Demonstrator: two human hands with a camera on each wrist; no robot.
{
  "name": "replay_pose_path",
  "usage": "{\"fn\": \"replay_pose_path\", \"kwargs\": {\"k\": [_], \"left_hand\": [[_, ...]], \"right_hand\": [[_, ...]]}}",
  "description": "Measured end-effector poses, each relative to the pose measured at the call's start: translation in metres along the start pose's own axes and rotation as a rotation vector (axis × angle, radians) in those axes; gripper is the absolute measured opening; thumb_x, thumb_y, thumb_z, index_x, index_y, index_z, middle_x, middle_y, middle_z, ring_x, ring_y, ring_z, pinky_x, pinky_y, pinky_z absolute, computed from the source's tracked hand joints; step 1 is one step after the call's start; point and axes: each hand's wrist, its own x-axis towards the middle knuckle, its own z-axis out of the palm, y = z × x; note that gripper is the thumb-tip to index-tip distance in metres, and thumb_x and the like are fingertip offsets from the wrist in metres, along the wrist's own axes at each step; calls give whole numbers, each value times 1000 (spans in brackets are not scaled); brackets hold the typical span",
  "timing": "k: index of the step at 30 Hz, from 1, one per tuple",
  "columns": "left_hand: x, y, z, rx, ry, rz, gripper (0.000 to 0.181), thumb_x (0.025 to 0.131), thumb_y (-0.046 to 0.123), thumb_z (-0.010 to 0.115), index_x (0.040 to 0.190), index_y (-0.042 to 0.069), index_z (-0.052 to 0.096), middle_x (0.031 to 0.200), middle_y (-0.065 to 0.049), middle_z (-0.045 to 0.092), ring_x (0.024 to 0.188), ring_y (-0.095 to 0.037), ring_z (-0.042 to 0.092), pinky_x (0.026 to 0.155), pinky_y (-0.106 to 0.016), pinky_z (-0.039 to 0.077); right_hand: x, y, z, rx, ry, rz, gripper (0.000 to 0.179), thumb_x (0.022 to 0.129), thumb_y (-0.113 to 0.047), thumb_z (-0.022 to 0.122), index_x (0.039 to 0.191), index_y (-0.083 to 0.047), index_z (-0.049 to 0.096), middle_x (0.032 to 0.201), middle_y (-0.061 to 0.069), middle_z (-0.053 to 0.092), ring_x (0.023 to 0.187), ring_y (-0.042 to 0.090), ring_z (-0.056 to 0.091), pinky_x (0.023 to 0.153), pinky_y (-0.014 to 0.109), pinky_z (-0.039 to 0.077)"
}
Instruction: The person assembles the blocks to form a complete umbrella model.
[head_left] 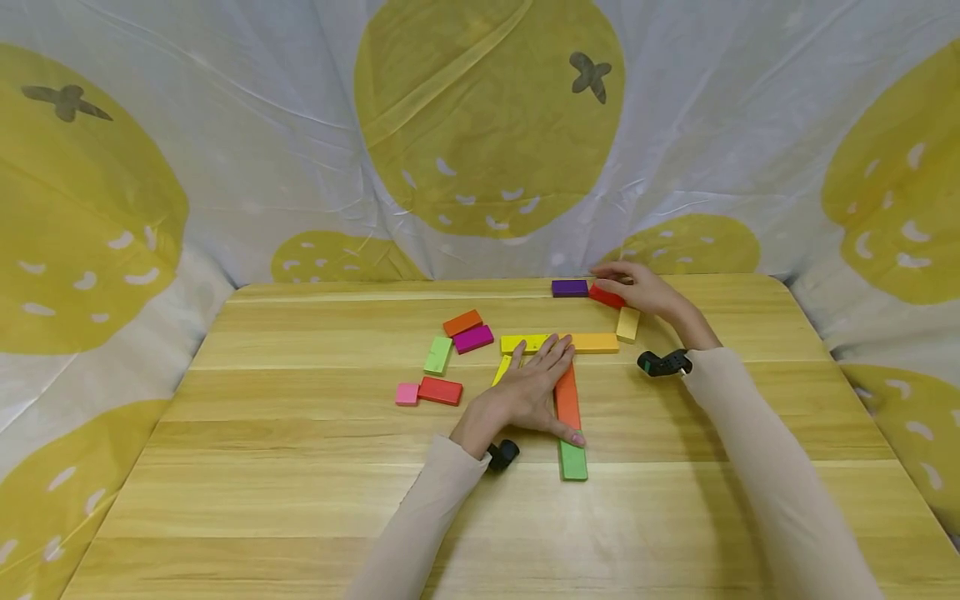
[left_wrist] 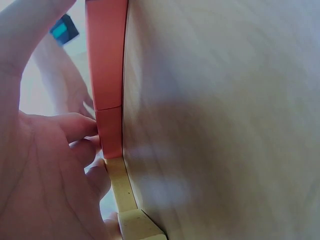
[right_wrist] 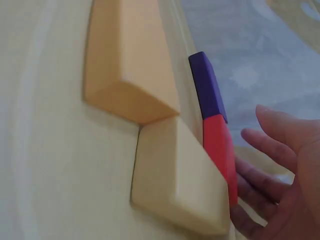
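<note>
My left hand (head_left: 528, 393) lies spread over a group of blocks, fingers straight. Under and beside it are a yellow block (head_left: 517, 342), another slanted yellow block (head_left: 501, 370) and a coral block row (head_left: 568, 404), with a green block (head_left: 573, 464) at its near end by the thumb. The left wrist view shows fingertips right at the coral blocks (left_wrist: 106, 55). At the back right, my right hand (head_left: 637, 287) has its fingers against a red block (right_wrist: 218, 150), the thumb apart from it. That block meets a purple block (right_wrist: 207, 87); a tan block (right_wrist: 165, 165) stands close by.
A light orange block (head_left: 596, 343) extends the yellow one rightward. Left of the left hand lie orange (head_left: 462, 322), magenta (head_left: 473, 339), light green (head_left: 438, 356), red (head_left: 441, 391) and pink (head_left: 407, 394) blocks. A patterned cloth (head_left: 480, 250) hangs behind the table's far edge.
</note>
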Motion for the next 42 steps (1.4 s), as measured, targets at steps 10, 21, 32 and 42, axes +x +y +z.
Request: {"fn": "replay_pose_path", "kwargs": {"k": [10,21,32,42], "left_hand": [[0,0,-2,-18,-11,-2,136,75,77,75,168,13,-1,176,-1,-9,163,-19,-11,131,-58,-5],[0,0,-2,-18,-12,-10,136,74,78,75,168,15,-1,176,1,-10,163,-17,-12,131,-57,-6],[-1,1,-1,-31,2,-2,135,75,75,77,168,14,1,177,0,-8,164,-19,-8,131,-57,-5],[0,1,-2,-24,-2,-9,136,74,76,77,168,14,1,176,1,-8,164,-19,-8,132,-57,-4]], "right_hand": [[-39,8,0,33,-6,-15,60,109,-28,54,162,-10,34,168,19,30,154,44,31,124,63,27],[-72,9,14,-169,7,-18,64,111,-35,45,166,-11,21,170,30,14,153,56,21,120,74,23],[-79,26,22,-119,28,-48,59,113,-31,39,167,-14,20,172,27,4,159,50,-4,122,75,-4],[-78,38,29,-203,85,-106,57,112,-27,42,165,-9,27,171,28,8,160,47,0,127,65,-8]]}}
